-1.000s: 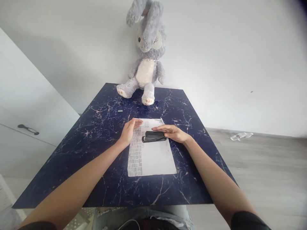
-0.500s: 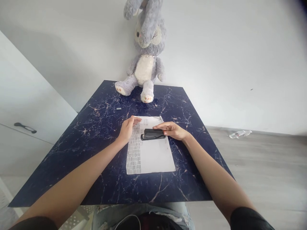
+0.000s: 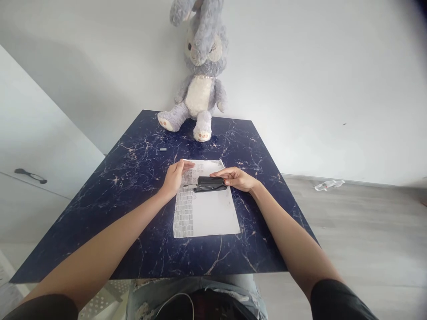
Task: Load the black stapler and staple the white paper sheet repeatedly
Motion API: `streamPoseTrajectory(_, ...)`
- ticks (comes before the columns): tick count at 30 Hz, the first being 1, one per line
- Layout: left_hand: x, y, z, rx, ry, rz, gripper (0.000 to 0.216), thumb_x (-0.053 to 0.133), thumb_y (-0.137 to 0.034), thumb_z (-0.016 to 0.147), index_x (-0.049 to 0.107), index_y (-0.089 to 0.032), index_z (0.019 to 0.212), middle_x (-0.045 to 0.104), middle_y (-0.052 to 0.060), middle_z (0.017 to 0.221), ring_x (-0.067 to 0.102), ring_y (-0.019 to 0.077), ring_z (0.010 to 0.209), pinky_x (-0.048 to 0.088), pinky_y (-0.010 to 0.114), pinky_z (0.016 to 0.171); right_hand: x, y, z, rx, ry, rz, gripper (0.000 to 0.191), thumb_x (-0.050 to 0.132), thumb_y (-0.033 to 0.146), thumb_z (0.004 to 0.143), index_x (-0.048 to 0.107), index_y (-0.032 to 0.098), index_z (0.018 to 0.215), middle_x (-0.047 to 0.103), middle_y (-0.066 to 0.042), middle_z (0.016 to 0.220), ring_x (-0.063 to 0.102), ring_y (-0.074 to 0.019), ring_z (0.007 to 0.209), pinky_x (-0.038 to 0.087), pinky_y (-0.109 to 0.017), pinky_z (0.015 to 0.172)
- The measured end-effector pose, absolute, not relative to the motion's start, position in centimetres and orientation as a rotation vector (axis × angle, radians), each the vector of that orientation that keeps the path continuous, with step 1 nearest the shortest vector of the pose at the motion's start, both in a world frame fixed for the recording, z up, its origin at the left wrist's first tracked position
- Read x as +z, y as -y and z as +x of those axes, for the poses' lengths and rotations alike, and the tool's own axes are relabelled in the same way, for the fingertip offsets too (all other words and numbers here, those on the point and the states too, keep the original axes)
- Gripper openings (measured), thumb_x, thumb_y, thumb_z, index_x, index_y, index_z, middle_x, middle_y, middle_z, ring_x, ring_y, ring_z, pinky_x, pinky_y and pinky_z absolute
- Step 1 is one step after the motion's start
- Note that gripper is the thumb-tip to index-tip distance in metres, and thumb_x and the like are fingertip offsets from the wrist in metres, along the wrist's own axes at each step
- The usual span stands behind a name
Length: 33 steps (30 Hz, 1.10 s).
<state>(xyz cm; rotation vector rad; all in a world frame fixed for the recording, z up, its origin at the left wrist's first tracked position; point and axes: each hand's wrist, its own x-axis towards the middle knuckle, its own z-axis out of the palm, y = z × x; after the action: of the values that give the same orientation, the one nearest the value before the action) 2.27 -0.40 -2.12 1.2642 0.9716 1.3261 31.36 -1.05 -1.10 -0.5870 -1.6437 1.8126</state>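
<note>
A black stapler (image 3: 211, 184) lies lengthwise across a sheet of paper (image 3: 215, 218), its front end facing left. My right hand (image 3: 240, 179) is closed around the stapler's right end, thumb at the near side and fingers along the top. From the stapler's left end a thin piece (image 3: 189, 185), apparently its staple tray, sticks out toward my left hand (image 3: 175, 177). That hand rests at the paper's upper left edge with fingers stretched to the right, holding nothing visible. Dense dark marks fill the paper's left strip.
On the dark blue marbled table (image 3: 133, 195), a small grey strip (image 3: 163, 150), perhaps staples, lies beyond my left hand. A plush rabbit (image 3: 202, 93) sits at the back against the wall. A clear plastic item (image 3: 328, 185) is on the floor at right; a cabinet handle (image 3: 30, 176) shows at left.
The thin tray-like piece now protrudes from the stapler's left end, where none showed before. Both hands keep nearly the same places; the whole view has shifted slightly.
</note>
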Motion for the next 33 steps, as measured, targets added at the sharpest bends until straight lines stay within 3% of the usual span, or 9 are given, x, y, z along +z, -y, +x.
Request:
streamPoseTrajectory(4,-2.4,0.2,2.2,1.327,-0.968,1.264,0.057,0.056,-0.068,0.098,0.079,-0.016,0.093,0.079,0.014,0.106,0.074,0.0285,0.107,0.053,0.048,0.107,-0.4,1.4,31.0,1.668,1.813,-0.595,0.053,0.083,0.043,0.086,0.07,0.026,0.135,0.067,-0.009,0.143,0.064,-0.0262,0.133,0.048,-0.047,0.117)
streamPoseTrajectory(7,-2.4,0.2,2.2,1.327,-0.975,1.264,0.058,0.055,-0.069,0.097,0.079,-0.016,0.093,0.079,0.014,0.105,0.075,0.0286,0.106,0.053,0.048,0.107,0.0,2.1,30.3,1.338,2.116,-0.706,0.066,0.089,0.04,0.079,0.066,0.026,0.14,0.073,-0.008,0.134,0.071,-0.0262,0.12,0.056,-0.042,0.107)
streamPoseTrajectory(11,-1.9,0.4,2.2,1.375,-0.917,1.26,0.051,0.059,-0.064,0.098,0.079,-0.017,0.095,0.078,0.013,0.108,0.073,0.0276,0.109,0.053,0.046,0.108,-0.3,2.9,29.0,0.823,2.276,-0.822,0.043,0.076,0.032,0.092,0.07,0.023,0.134,0.079,-0.005,0.113,0.077,-0.0205,0.094,0.062,-0.033,0.089)
streamPoseTrajectory(17,-0.9,0.6,2.2,1.342,-0.767,1.076,0.035,0.074,-0.051,0.093,0.073,-0.018,0.106,0.076,0.011,0.119,0.074,0.026,0.111,0.053,0.045,0.108,-0.8,2.6,28.2,0.047,2.145,-0.735,0.044,0.053,0.013,0.101,0.064,0.024,0.142,0.071,-0.009,0.138,0.062,-0.0253,0.136,0.054,-0.047,0.112)
streamPoseTrajectory(21,-0.8,0.6,2.2,1.143,-0.699,0.95,0.034,0.084,-0.043,0.087,0.073,-0.016,0.103,0.077,0.014,0.117,0.074,0.0267,0.111,0.056,0.042,0.103,-0.4,2.8,28.3,-0.323,2.206,-0.731,0.049,0.05,0.005,0.101,0.063,0.026,0.144,0.07,-0.006,0.14,0.058,-0.0241,0.141,0.053,-0.046,0.114)
streamPoseTrajectory(26,-1.3,0.4,2.1,1.07,-0.735,0.966,0.039,0.09,-0.04,0.079,0.077,-0.014,0.106,0.079,0.013,0.108,0.075,0.0222,0.097,0.058,0.033,0.09,0.4,3.7,27.9,-0.467,2.365,-0.677,0.044,0.056,0.009,0.104,0.063,0.026,0.143,0.067,-0.004,0.143,0.056,-0.0227,0.142,0.052,-0.044,0.116)
streamPoseTrajectory(33,-1.0,0.4,2.2,1.114,-0.798,0.946,0.033,0.09,-0.035,0.077,0.077,-0.012,0.097,0.08,0.014,0.103,0.076,0.0212,0.09,0.059,0.036,0.091,0.0,3.5,27.4,-0.466,2.297,-0.79,0.046,0.049,0.005,0.103,0.064,0.024,0.143,0.07,-0.006,0.139,0.058,-0.0229,0.14,0.051,-0.045,0.115)
